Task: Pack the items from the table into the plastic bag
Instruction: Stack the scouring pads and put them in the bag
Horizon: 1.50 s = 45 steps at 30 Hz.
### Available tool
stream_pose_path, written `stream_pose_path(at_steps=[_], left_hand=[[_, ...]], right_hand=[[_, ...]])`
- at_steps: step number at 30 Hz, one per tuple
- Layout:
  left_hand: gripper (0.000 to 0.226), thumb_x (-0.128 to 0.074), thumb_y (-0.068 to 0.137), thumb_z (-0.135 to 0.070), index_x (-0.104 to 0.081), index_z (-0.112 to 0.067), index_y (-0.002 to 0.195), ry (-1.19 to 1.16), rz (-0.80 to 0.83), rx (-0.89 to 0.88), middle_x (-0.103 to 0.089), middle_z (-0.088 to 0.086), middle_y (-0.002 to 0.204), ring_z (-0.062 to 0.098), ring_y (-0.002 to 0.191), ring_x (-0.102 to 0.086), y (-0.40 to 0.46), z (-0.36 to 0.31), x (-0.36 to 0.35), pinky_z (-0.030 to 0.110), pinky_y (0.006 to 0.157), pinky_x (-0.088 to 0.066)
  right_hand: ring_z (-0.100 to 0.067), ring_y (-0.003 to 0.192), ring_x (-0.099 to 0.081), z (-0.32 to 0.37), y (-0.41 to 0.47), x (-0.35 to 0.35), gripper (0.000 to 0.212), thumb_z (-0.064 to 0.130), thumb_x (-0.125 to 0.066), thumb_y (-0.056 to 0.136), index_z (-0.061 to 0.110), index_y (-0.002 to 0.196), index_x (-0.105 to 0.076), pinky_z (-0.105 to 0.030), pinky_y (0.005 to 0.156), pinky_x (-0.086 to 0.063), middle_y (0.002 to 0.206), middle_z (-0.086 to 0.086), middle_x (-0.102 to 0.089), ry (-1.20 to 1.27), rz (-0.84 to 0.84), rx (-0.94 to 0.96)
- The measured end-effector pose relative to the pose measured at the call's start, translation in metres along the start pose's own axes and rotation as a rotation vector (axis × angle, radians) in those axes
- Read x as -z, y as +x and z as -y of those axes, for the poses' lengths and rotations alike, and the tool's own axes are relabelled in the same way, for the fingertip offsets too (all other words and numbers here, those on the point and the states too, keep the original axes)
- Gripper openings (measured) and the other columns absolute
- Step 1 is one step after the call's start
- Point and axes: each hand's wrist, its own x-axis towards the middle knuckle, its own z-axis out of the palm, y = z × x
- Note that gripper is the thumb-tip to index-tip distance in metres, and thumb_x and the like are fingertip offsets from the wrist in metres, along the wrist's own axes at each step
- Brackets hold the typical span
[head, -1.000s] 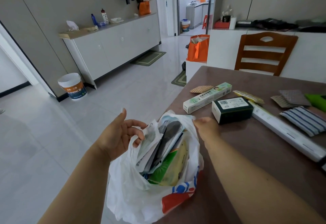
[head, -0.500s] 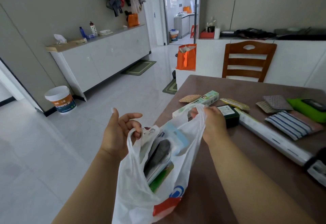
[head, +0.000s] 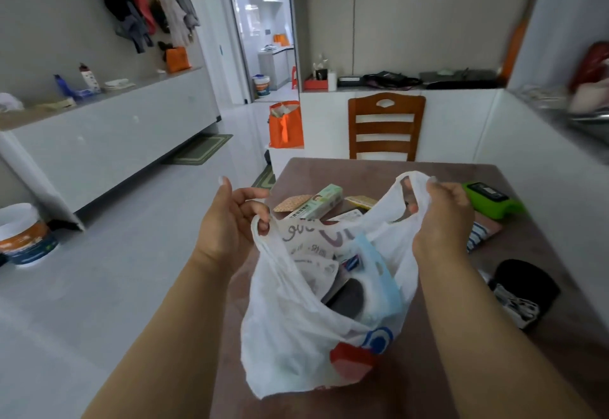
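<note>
Holding the white plastic bag [head: 296, 336] open over the near edge of the brown table [head: 412, 382], the left hand [head: 227, 224] has fingers hooked through one handle loop and the right hand [head: 445, 221] is clenched on the other. Inside: printed packets, a pale blue sleeve and one dark object. Behind the bag lie one green-and-white box [head: 321, 202], one green case [head: 491, 199] and one striped cloth [head: 476, 239]. One wooden chair [head: 385, 125] stands beyond; grey tiled floor.
</note>
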Motion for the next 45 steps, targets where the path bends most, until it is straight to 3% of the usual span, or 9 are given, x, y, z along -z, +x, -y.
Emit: stream_pose_path(at_steps=[6,11,14,18,22,25,34,39,45], left_hand=[[0.058,-0.026,0.102,-0.047,-0.066,-0.007,0.092,0.706,-0.021,0.148,-0.065,0.009,0.051,0.025,0.051,-0.049,0.013,0.006,-0.029,0.031,0.06,-0.041],[0.064,-0.014,0.095,-0.064,-0.051,-0.031,0.135,1.614,0.139,0.002,-0.064,0.004,0.129,0.029,0.123,-0.052,0.019,-0.038,-0.065,0.044,0.105,-0.035],[0.06,-0.017,0.093,-0.066,-0.058,-0.035,0.124,1.452,0.283,-0.171,-0.063,-0.002,0.125,0.023,0.121,-0.053,0.022,-0.034,-0.1,0.031,0.098,-0.038],[0.056,-0.016,0.098,-0.057,-0.06,-0.029,0.12,1.365,0.611,0.194,-0.07,0.001,0.111,0.021,0.118,-0.055,0.03,0.027,-0.109,0.033,0.094,-0.039],[0.08,-0.008,0.091,-0.07,-0.051,-0.022,0.138,1.671,0.512,0.627,-0.065,0.004,0.125,0.02,0.115,-0.056,0.025,0.063,-0.04,0.035,0.099,-0.037],[0.093,-0.005,0.077,-0.081,-0.064,-0.021,0.116,1.513,0.447,0.818,-0.076,0.005,0.099,0.019,0.1,-0.065,0.029,0.052,-0.017,0.038,0.08,-0.044],[0.078,-0.006,0.084,-0.073,-0.066,-0.025,0.096,1.261,0.492,0.325,-0.078,-0.001,0.077,0.004,0.07,-0.072,0.072,-0.013,-0.11,0.051,0.112,-0.022],[0.08,-0.012,0.085,-0.077,-0.067,-0.021,0.101,1.248,0.437,0.311,-0.077,0.001,0.077,0.012,0.076,-0.071,0.129,-0.022,-0.154,0.049,0.105,-0.04],[0.078,-0.035,0.088,-0.071,-0.054,-0.008,0.129,1.239,0.368,0.473,-0.065,0.021,0.121,0.026,0.077,-0.065,0.212,0.017,-0.186,0.041,0.082,-0.048]], right_hand=[[-0.011,0.07,-0.061,0.006,0.025,0.022,0.023,0.035,-0.068,0.078,0.023,0.082,-0.049,-0.029,0.066,-0.05,0.081,0.003,-0.062,-0.436,0.066,0.217],[-0.003,0.078,-0.055,0.029,0.021,0.024,0.017,0.046,-0.058,0.081,0.032,0.087,-0.052,-0.012,0.063,-0.036,0.084,0.018,-0.058,-0.724,0.22,0.675],[0.003,0.083,-0.059,0.029,0.01,0.021,0.049,0.072,-0.033,0.085,0.032,0.09,-0.06,-0.019,0.067,-0.043,0.086,0.017,-0.065,-0.722,0.641,0.586],[-0.016,0.107,-0.06,-0.002,0.016,0.026,0.09,0.089,-0.01,0.068,0.033,0.105,-0.07,-0.031,0.086,-0.043,0.115,0.008,-0.067,-1.059,0.902,0.061],[-0.024,0.119,-0.054,-0.028,0.039,0.055,0.089,0.08,-0.013,0.079,0.023,0.122,-0.067,-0.041,0.106,-0.039,0.132,-0.005,-0.062,-1.29,0.795,-0.269],[-0.024,0.12,-0.054,-0.027,0.044,0.056,0.089,0.082,-0.017,0.079,0.022,0.121,-0.067,-0.045,0.103,-0.044,0.131,-0.004,-0.062,-1.246,0.761,-0.335],[-0.018,0.106,-0.061,0.013,0.05,-0.009,0.123,0.099,-0.002,0.043,0.024,0.116,-0.067,-0.041,0.1,-0.04,0.113,0.001,-0.07,-1.04,0.878,-0.131],[-0.024,0.099,-0.065,0.034,0.091,-0.053,0.102,0.082,-0.001,0.073,0.013,0.113,-0.065,-0.042,0.098,-0.047,0.113,-0.011,-0.069,-0.942,0.826,-0.117],[-0.031,0.101,-0.066,0.026,0.167,-0.068,0.076,0.063,-0.021,0.095,0.002,0.122,-0.059,-0.043,0.099,-0.049,0.114,-0.018,-0.067,-0.919,0.55,-0.284]])
